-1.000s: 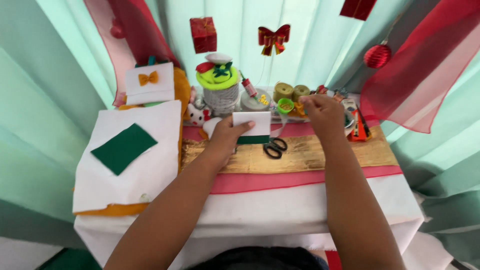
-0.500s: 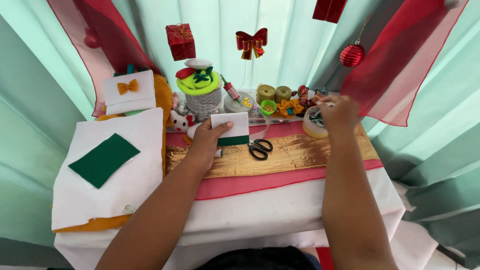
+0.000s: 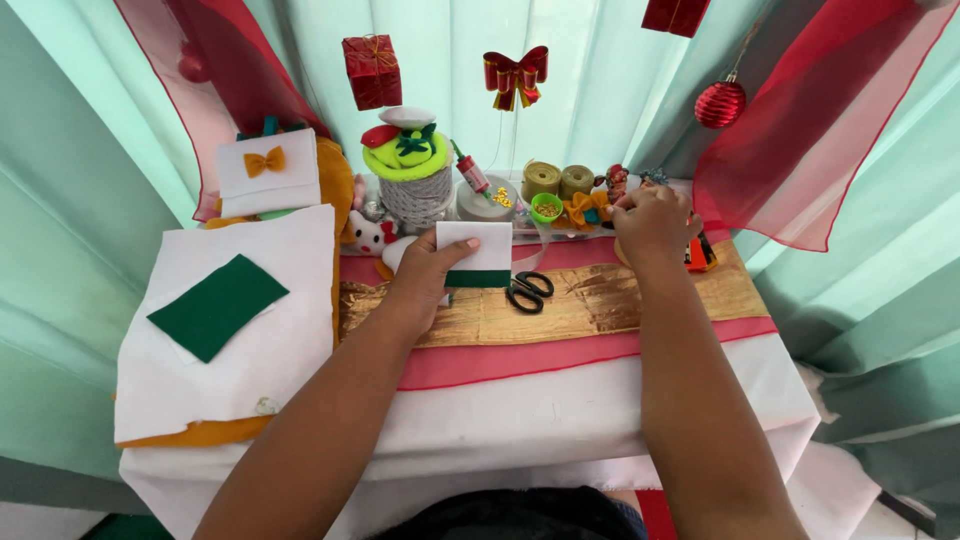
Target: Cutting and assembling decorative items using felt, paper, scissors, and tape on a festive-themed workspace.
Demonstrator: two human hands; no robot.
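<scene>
Left hand on white-green card

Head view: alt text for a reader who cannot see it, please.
A person's left hand pins a white felt card with a green band to a gold-covered craft table, beside black scissors, while the right hand reaches among trinkets at the back.

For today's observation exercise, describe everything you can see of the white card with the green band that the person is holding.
The white card is a small rectangle, felt or paper by its look, with a dark green band along its lower edge. It is held roughly upright, facing the camera, above the gold cloth. The left hand grips its left side, thumb on the front. Black scissors lie just right of it.
</scene>
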